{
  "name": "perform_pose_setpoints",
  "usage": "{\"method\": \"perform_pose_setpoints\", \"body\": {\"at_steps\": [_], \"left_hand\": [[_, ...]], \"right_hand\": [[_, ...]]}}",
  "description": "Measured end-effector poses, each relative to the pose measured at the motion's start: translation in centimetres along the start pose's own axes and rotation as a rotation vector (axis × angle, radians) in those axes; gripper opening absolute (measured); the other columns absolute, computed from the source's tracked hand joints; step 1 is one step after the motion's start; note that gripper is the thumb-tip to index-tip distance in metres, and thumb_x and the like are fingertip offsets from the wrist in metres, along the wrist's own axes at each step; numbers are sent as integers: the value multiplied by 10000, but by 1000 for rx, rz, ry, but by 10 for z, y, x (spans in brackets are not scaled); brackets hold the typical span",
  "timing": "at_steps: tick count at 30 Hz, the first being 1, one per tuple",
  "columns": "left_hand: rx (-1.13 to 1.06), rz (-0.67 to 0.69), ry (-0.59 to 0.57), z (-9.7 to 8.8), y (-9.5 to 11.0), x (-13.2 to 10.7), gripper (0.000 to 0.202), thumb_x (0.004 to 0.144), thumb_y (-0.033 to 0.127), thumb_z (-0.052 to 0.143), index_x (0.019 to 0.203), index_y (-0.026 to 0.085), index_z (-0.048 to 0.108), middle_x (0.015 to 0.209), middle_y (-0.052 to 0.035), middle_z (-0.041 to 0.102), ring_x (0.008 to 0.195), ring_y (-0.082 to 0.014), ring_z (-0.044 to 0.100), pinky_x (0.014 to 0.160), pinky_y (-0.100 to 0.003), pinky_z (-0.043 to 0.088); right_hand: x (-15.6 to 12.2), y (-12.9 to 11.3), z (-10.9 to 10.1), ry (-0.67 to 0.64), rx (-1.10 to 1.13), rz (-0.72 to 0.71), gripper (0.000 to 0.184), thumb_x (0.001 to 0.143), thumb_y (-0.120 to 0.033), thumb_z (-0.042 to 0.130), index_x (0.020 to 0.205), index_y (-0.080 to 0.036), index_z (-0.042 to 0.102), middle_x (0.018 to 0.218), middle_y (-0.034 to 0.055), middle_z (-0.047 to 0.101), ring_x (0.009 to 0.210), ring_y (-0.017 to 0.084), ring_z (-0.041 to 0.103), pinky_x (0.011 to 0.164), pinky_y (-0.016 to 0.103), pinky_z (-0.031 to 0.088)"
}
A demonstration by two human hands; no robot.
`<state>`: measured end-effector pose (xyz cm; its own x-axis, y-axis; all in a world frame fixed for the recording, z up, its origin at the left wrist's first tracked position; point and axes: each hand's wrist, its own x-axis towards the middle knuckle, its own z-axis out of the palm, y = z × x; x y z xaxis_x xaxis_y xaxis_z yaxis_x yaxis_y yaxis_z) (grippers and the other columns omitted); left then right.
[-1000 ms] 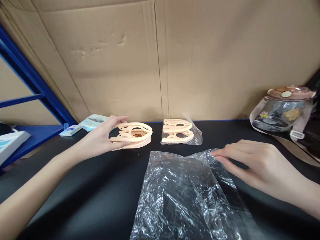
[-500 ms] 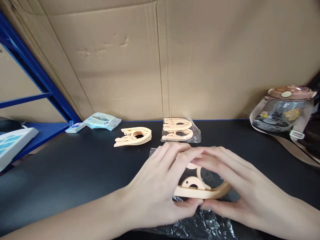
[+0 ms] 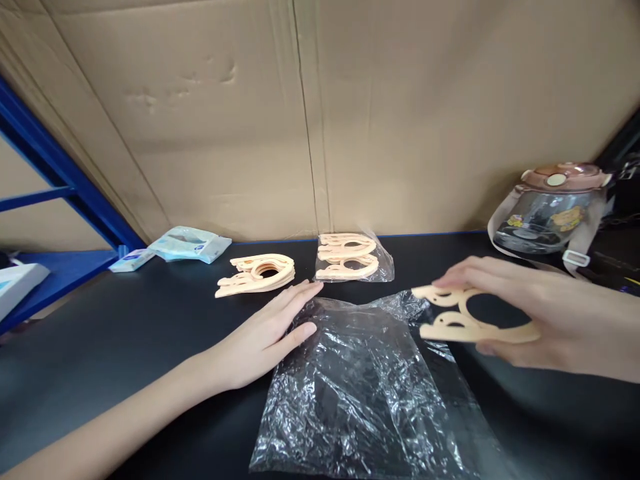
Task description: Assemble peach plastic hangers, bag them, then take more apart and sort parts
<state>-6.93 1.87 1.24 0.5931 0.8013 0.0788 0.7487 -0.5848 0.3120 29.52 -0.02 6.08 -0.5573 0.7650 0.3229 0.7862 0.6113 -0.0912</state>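
Note:
My right hand (image 3: 540, 313) grips a beige folding hanger (image 3: 453, 327), folded up, by its rounded end. Fingers lie over its top and the thumb under the lower edge. It is held above the right side of a crinkled clear plastic bag (image 3: 360, 387) spread on the black table. At the bag's upper left edge rests my left hand (image 3: 270, 343), fingers stretched out and the thumb apart, holding nothing. Beyond it lies a small stack of similar beige hangers (image 3: 257, 275). More hangers (image 3: 347, 257) sit in a clear bag to the right of that stack.
A clear bottle (image 3: 547, 213) with a brown lid and a strap stands at the back right. Tissue packs (image 3: 193, 245) lie at the back left beside a blue metal frame (image 3: 95, 193). A cardboard wall (image 3: 225, 133) closes off the table's (image 3: 125, 340) rear.
Both hands were together around the hanger over the bag. Now my right hand has carried it rightward, and my left hand has let go, moved left and flattened. The view has shifted slightly.

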Motion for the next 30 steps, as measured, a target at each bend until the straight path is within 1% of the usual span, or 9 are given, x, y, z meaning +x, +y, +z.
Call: {"method": "perform_pose_setpoints", "body": {"at_steps": [3,5,9,12,17,20,24,27,30], "left_hand": [[31,16,-40,5,-1,-1,568,999,459,353,1514,265,215,1572,-54,246,1434,-253,245,1146,-448,297],[42,24,-47,6,1,0,575,997,474,345,1511,242,234,1566,-67,256,1434,-258,245,1148,-458,292],[45,38,-54,6,4,0,582,999,486,330,1512,227,236,1572,-66,230,1445,-251,206,1162,-464,260],[46,45,-94,5,4,0,597,993,507,333,1512,227,240,1579,-67,194,1454,-269,153,1166,-497,229],[51,60,-142,5,5,0,545,988,522,346,1493,330,278,1595,-14,121,1461,-299,59,1159,-562,174],[52,49,-141,2,1,-4,585,977,524,380,1507,322,235,1597,-27,98,1460,-311,59,1156,-567,180],[41,-11,-170,-10,-8,-13,638,982,489,390,1527,342,91,1599,-17,96,1458,-282,124,1153,-513,246],[11,-7,-215,-21,-14,-17,621,980,415,419,1523,352,126,1598,0,152,1453,-266,182,1156,-494,255],[-10,-17,-232,-27,-17,-17,611,963,395,459,1512,347,194,1589,11,207,1449,-268,207,1167,-489,235]], "right_hand": [[-4,-5,3,-291,87,-77,571,729,-176,639,1253,-359,508,1157,8,631,972,190,657,771,221,562],[-4,-10,8,-348,111,-69,612,745,-167,640,1293,-385,474,1202,4,613,1029,201,636,825,240,554],[1,-19,24,-297,120,-55,594,795,-341,685,1342,-355,453,1277,55,573,1120,270,592,911,366,530],[8,-23,37,-276,135,-65,650,827,-423,654,1413,-353,380,1293,65,560,1159,289,560,928,452,509],[15,-19,48,-358,220,-86,675,867,-486,595,1468,-366,313,1329,53,558,1165,260,565,933,440,504],[10,-14,51,-316,205,-52,703,842,-528,609,1462,-347,331,1370,58,550,1206,281,554,943,447,504],[1,-7,49,-290,159,7,888,725,-479,740,1482,-340,295,1391,56,543,1211,310,559,928,442,526],[-2,1,44,-315,96,39,968,671,-400,787,1491,-365,274,1388,56,547,1230,347,539,943,477,513],[-2,9,41,-346,74,80,907,672,-393,777,1464,-386,334,1351,38,580,1198,354,562,946,492,502]]}}
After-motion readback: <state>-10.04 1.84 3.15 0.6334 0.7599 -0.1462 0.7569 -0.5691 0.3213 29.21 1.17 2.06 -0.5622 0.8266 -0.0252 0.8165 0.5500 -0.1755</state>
